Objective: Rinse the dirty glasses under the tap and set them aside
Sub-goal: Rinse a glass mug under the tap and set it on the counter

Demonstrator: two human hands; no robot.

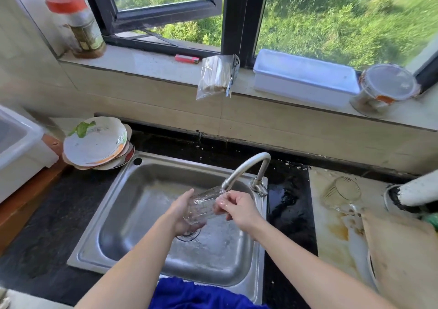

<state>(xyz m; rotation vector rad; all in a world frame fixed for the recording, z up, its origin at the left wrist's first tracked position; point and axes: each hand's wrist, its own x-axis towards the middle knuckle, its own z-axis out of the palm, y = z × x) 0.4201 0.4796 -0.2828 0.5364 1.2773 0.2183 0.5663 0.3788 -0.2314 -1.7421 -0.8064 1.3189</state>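
Rinsing under way over the steel sink [142,190], mid-scene. Left hand [182,211] wraps the base end of a clear ribbed glass [201,206]. It is held on its side, mouth turned right toward the curved metal tap [248,164], so the stream meets the rim. Right hand [237,208], wet, curls its fingers onto that rim, likely rubbing it clean. Second glass [342,191], same clear tumbler shape, sits tilted on the pale stained board [331,237] well to the right, probably the set-aside spot. Dirty shallow plates [94,140] are stacked at the sink's far-left corner.
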